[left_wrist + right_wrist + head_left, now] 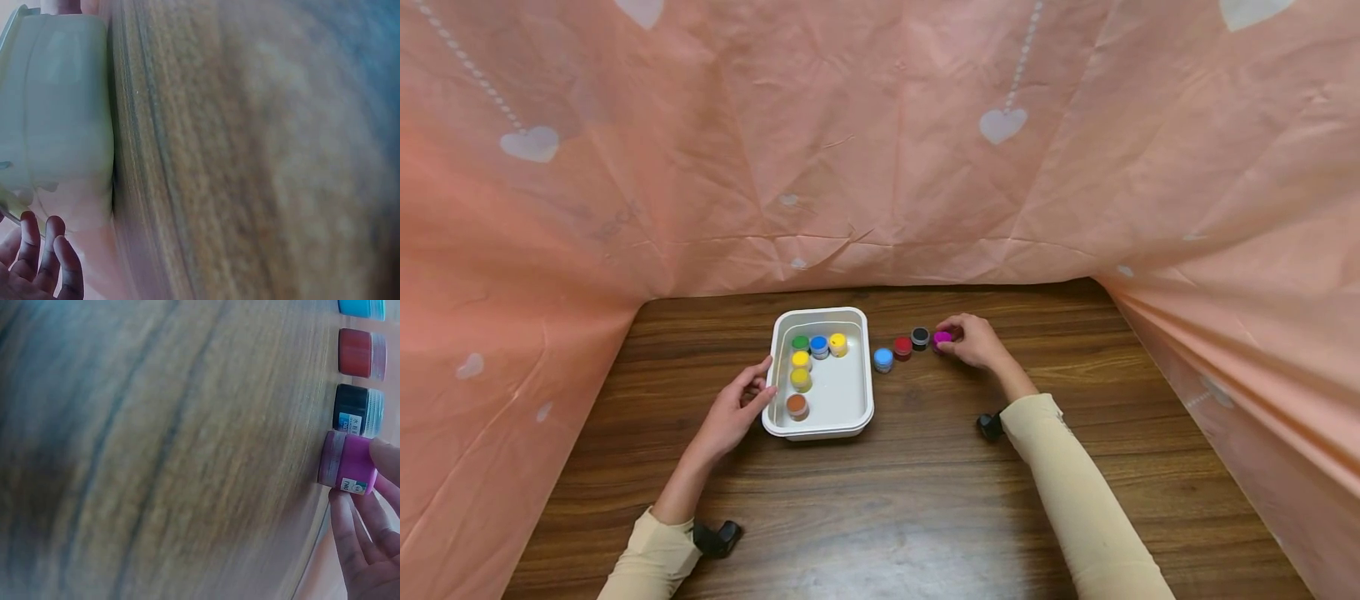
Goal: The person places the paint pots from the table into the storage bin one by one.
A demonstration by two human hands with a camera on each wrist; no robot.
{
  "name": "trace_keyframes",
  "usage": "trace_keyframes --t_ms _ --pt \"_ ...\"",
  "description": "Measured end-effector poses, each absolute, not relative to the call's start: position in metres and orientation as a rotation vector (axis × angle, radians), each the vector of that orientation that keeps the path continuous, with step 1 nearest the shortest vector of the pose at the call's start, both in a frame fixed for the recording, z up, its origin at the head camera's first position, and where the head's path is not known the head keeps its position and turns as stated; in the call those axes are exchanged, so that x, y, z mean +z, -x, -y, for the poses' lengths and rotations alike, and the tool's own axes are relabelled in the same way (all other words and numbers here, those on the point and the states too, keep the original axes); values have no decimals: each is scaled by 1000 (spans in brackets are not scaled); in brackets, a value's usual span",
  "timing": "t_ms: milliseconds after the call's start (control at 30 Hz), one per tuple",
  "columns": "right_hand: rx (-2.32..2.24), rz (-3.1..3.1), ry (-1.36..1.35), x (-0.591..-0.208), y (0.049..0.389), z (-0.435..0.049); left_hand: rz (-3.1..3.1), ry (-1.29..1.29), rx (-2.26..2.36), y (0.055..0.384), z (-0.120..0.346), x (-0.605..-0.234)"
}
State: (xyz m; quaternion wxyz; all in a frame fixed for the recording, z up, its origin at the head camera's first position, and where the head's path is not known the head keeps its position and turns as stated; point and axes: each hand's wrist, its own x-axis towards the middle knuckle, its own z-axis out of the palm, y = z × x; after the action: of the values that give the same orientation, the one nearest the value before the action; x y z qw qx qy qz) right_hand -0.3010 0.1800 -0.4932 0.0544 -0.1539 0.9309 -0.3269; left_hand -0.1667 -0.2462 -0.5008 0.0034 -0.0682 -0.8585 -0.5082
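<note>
Clearly, right fingers [345, 534] pinch the magenta jar [355, 461] between them; left fingers [29, 240], loosely parted, by tray [69, 100]

In the head view, the left sleeve [649, 560] at half past seven is pale beige, its cuff creased; a compact black left wrist device [712, 542] sits at that cuff's three o'clock; the matching beige right sleeve [1081, 500] spans four to five o'clock, its cuff rumpled, with a small black right wrist device [989, 427] at nine o'clock.
</note>
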Motion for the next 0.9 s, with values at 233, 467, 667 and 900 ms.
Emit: trace_keyframes --t_ms 233,467,667,900 --pt "-978 -2838 500 -494 303 -181 2698 204 -1587 167 246 -501" --pt "-1019 -2829 476 -490 303 -183 2711 211 -1597 152 233 -468" --pt "-1034 -2840 483 -486 302 -182 2719 201 -1585 156 236 -476" --pt "-1060 -2842 479 -479 299 -181 2714 203 -1562 166 246 -501"
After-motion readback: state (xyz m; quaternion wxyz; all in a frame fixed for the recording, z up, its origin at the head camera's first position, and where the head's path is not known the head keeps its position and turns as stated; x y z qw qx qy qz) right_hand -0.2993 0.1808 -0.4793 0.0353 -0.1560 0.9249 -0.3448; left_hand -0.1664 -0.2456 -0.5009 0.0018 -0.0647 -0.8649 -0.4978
